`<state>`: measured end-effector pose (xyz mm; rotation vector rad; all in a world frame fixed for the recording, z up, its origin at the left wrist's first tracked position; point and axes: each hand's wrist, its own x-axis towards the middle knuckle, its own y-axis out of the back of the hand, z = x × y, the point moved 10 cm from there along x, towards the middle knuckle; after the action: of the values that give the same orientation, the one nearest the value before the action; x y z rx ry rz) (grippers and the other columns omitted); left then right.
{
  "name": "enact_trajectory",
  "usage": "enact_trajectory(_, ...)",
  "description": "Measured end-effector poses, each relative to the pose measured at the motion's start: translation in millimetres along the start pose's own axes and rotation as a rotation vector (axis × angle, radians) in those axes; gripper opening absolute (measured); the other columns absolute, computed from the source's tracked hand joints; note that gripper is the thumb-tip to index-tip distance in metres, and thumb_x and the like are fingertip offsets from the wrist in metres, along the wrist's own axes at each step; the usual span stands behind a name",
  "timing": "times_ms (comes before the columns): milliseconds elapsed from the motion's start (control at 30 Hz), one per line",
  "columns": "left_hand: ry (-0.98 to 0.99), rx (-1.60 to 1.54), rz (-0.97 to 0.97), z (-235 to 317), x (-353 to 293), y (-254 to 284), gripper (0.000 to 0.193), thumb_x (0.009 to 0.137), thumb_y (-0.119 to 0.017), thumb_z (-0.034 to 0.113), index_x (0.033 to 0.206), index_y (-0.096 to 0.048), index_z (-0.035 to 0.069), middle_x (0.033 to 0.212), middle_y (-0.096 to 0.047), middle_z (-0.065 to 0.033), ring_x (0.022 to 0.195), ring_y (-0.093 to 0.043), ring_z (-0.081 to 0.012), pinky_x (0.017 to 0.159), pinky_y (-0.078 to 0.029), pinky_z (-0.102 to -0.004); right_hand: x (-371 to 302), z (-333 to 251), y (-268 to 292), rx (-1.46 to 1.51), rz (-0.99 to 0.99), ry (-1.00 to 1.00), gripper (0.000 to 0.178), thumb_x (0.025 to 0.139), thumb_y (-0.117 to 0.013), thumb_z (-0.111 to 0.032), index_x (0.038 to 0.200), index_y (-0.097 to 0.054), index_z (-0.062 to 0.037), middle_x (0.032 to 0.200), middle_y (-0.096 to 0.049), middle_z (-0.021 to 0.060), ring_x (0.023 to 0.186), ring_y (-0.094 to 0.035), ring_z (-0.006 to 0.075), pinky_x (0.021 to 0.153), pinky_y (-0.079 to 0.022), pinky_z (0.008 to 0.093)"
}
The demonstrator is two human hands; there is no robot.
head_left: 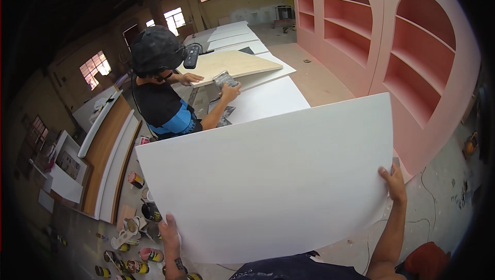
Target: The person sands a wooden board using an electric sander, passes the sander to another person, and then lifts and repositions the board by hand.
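A large white panel is held up in front of my body, tilted with its broad face toward me. My left hand grips its lower left edge, the thumb on the near face and the other fingers mostly hidden behind. My right hand is closed round the right edge, thumb also on the near face. A small grey piece shows just above the right hand; whether that hand holds it I cannot tell.
A co-worker with a grey sanding pad leans over a pale wooden board beyond the panel. Pink arched shelving stands at right. Paint cans crowd the floor at lower left; a cable lies at right.
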<state>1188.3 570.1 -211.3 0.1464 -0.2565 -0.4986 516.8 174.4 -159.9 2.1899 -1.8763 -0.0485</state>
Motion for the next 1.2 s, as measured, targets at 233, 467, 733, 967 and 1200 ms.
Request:
enact_trajectory(233,0.19,0.266,-0.143,-41.9,-5.6,-27.9,0.065,0.112,-0.063,0.055,0.123,-0.07,-0.009,0.111,-0.079,-0.0165,0.103,-0.073,-0.0238,0.096,-0.055,-0.0402,-8.3,50.8,-22.1,-0.257,0.143,-0.156,0.055,0.099,-0.077,-0.034,0.134,-0.067,0.0075,0.12,-0.077,0.0216,0.107,-0.074,0.0305,0.099,-0.057,0.043)
enact_trajectory(467,0.287,0.428,-0.167,-75.6,-43.7,-39.9,0.062,0.109,-0.067,0.054,0.116,-0.072,-0.007,0.103,-0.079,-0.0231,0.095,-0.076,-0.0315,0.089,-0.057,-0.0434,-18.9,87.5,-14.6,-0.544,0.141,-0.288,0.056,0.097,-0.078,-0.042,0.125,-0.071,0.0068,0.114,-0.079,0.0256,0.103,-0.077,0.0373,0.096,-0.058,0.0473)
enact_trajectory(733,0.318,0.968,-0.248,-69.9,-50.9,-47.1,0.076,0.106,-0.056,0.071,0.099,-0.075,-0.003,0.092,-0.076,-0.0306,0.096,-0.073,-0.0538,0.086,-0.056,-0.0586,-0.7,94.6,-22.4,-0.675,0.113,-0.35,0.062,0.095,-0.078,-0.048,0.123,-0.071,0.0068,0.119,-0.077,0.0292,0.111,-0.075,0.0446,0.099,-0.057,0.0498)
enact_trajectory(967,0.279,1.011,-0.24,-71.5,-50.8,-46.7,0.077,0.106,-0.055,0.071,0.102,-0.077,-0.003,0.095,-0.077,-0.0314,0.098,-0.074,-0.0531,0.088,-0.056,-0.059,8.6,91.0,-35.3,-0.832,0.07,-0.42,0.068,0.097,-0.074,-0.054,0.129,-0.068,0.0052,0.129,-0.073,0.0303,0.122,-0.07,0.0458,0.107,-0.054,0.0516)
enact_trajectory(1200,0.336,0.997,-0.256,-59.3,-35.7,-60.0,0.068,0.103,-0.066,0.063,0.103,-0.076,-0.004,0.098,-0.078,-0.0288,0.1,-0.074,-0.0507,0.089,-0.056,-0.0559,28.3,82.2,-51.8,-1.051,-0.092,-0.211,0.069,0.096,-0.079,-0.05,0.139,-0.065,0.003,0.149,-0.054,0.0245,0.136,-0.057,0.0425,0.117,-0.044,0.0541)
